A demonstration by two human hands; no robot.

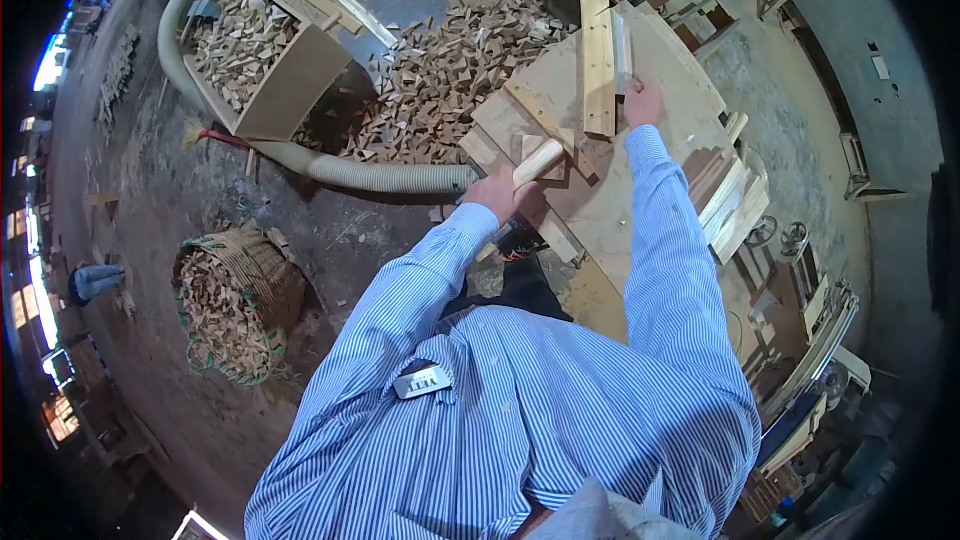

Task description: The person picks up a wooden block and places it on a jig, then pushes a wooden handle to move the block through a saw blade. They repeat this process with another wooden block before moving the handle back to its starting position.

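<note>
My left hand (pixel 494 194) is closed round a short, pale wooden block (pixel 539 163), which slants over the left side of a wooden work table (pixel 620 205). Farther up the table, my right hand (pixel 643 104) is closed at the near end of a narrow pale strip (pixel 622 45). That strip lies along the right side of a long yellowish wooden beam (pixel 598 60). Between my hands, a thinner wooden bar (pixel 540 116) with holes lies slanted across the table. My fingertips on the right are partly hidden.
Small wood offcuts (pixel 440 80) form a big heap beyond the table. More fill a wooden bin (pixel 310 75) and a woven basket (pixel 245 290). A ribbed hose (pixel 380 176) runs to the table's left side. Stacked boards (pixel 735 205) lie at the right edge. Another person (pixel 97 280) is far left.
</note>
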